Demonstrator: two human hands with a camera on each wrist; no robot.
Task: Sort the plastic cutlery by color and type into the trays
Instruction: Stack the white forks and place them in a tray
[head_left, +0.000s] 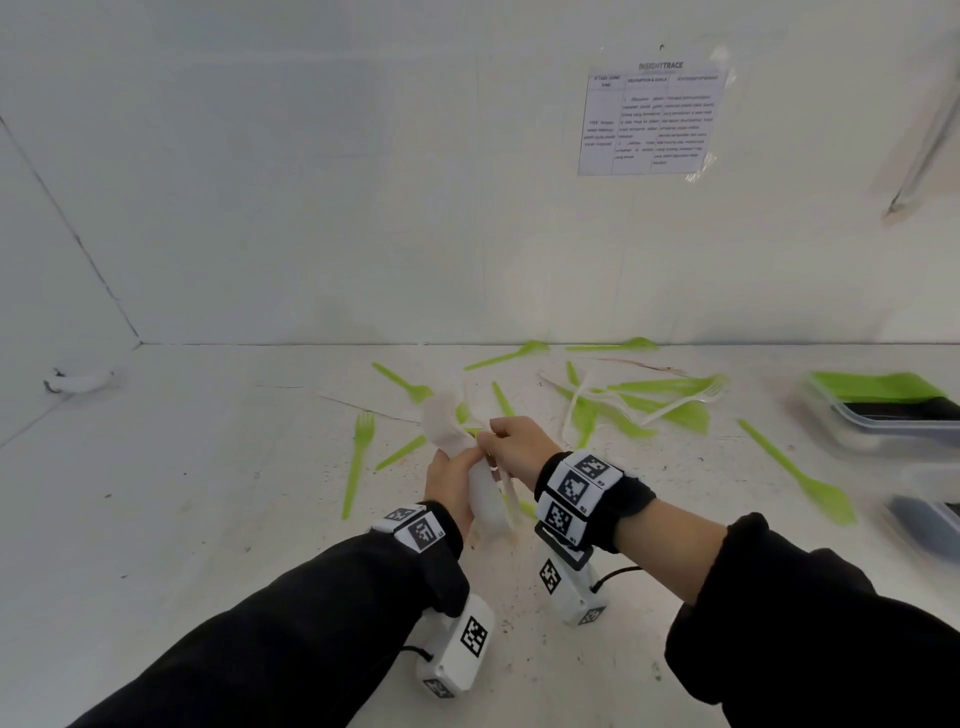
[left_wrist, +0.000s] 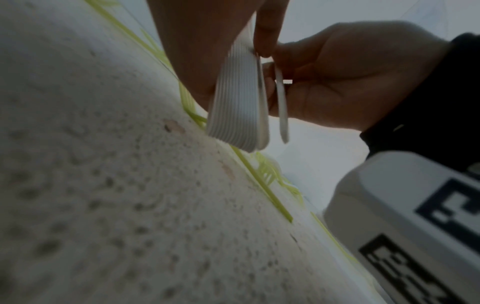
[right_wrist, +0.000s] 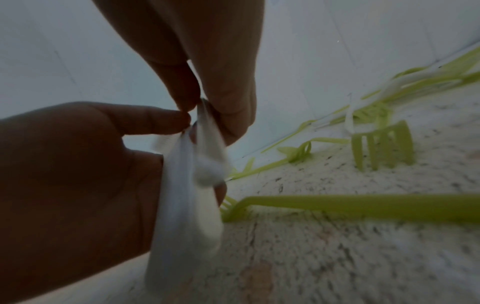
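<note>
A green fork (head_left: 357, 457) lies at nine o'clock of the hands. The left hand (head_left: 451, 486) grips a stack of white spoons (head_left: 480, 499); the right hand (head_left: 519, 444) pinches its top. Trays (head_left: 883, 415) sit at three o'clock.

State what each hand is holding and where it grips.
The left hand holds a stack of white plastic spoons around the handles. The right hand pinches one white spoon at the stack's side, near mid-handle.
</note>
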